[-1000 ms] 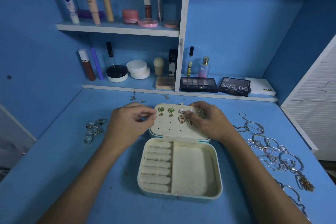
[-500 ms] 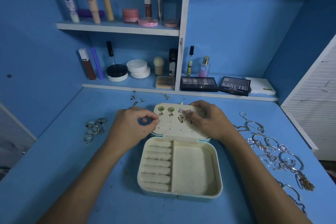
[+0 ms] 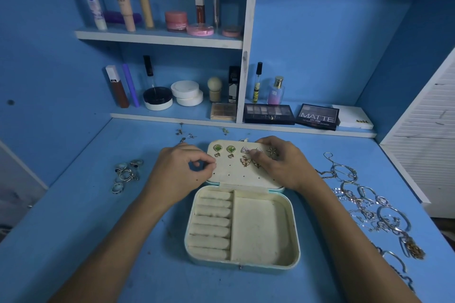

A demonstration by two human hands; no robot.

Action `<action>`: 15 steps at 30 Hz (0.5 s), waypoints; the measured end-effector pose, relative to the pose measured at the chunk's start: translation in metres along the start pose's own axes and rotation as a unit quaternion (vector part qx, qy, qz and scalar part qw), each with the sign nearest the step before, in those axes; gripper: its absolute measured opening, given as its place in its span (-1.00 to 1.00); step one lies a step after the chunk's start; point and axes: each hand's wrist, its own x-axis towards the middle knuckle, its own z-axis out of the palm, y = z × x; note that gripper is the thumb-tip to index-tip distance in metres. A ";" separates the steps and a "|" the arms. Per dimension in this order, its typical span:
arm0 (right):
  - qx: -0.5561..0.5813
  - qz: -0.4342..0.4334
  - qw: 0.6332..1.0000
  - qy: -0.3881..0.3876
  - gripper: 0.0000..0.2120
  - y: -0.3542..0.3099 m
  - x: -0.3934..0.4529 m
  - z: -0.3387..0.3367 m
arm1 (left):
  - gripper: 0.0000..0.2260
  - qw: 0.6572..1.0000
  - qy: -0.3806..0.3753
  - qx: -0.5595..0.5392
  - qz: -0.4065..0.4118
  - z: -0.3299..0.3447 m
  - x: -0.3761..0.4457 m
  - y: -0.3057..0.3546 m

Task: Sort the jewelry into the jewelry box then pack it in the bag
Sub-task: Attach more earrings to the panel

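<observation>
A cream jewelry box (image 3: 293, 233) lies open mid-table, with ring rolls on its left and a bare compartment on its right. Its lid panel (image 3: 243, 176) holds several earrings: two green ones (image 3: 224, 148), small hearts and a butterfly (image 3: 245, 162). My left hand (image 3: 179, 176) pinches thumb and forefinger at the lid's left edge; anything tiny between them is hidden. My right hand (image 3: 283, 165) pinches an earring in the lid's top row, mostly covering it. No bag is in view.
A cluster of rings (image 3: 126, 173) lies on the table to the left. Tangled necklaces and bangles (image 3: 364, 202) spread along the right side. Loose earrings (image 3: 184, 133) sit near the back. Shelves behind hold cosmetics and eyeshadow palettes (image 3: 317, 115). A white louvred panel (image 3: 428, 135) stands at the right.
My left hand has slid a little nearer along the lid's left edge, still pinched. My right hand stays on the same earring in the top row.
</observation>
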 end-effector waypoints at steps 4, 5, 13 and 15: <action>-0.001 0.002 1.000 0.000 -0.67 0.002 0.001 0.000 | -0.86 1.000 -0.001 0.001 -0.002 0.001 0.000 0.000; -0.002 0.001 1.000 0.000 -0.64 0.002 0.001 0.000 | -0.86 1.000 -0.001 0.000 -0.003 0.001 0.000 0.000; -0.003 0.001 1.000 0.003 -0.58 0.004 0.001 0.001 | -0.86 1.000 0.003 -0.009 -0.017 0.002 0.000 -0.001; -0.002 0.000 1.000 0.003 -0.59 0.003 0.000 0.001 | -0.86 1.000 0.001 -0.007 -0.018 0.002 0.000 0.000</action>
